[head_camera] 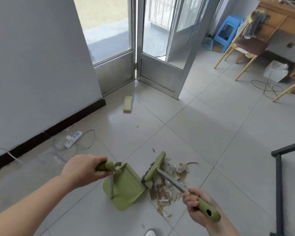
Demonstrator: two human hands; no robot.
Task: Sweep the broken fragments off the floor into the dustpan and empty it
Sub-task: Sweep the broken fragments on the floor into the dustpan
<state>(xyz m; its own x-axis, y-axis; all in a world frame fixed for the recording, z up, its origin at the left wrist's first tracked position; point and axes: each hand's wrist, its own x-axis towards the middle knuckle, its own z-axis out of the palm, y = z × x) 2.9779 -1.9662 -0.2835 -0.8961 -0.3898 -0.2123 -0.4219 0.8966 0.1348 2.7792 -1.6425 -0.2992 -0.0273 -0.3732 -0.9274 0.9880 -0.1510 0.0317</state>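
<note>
a pale tiled floor (203,126) fills most of the view, meeting a grey wall (37,65) with a dark skirting on the left and a metal-framed glass door (160,48) standing ajar at the far corner. at the far right a wooden-legged chair (245,45) stands near a blue plastic stool (228,29).

near the bottom, the green dustpan (124,186) sits on the floor with its open mouth turned right, toward the debris. the left hand (83,171) is wrapped closed around the green grip at the top of the dustpan's upright handle. the green broom (154,167) has its head tilted against the floor right at the dustpan's mouth, its grey shaft running down and right to a green grip, around which the right hand (197,205) is curled tight.

the broken fragments (170,183), tan and whitish shards, lie in a pile on the floor just right of the dustpan, beneath and around the broom shaft; a few lie apart from the pile's edges.

a white power strip (73,137) with its cable lies by the skirting, and a yellowish sponge (127,104) rests near the door.
</note>
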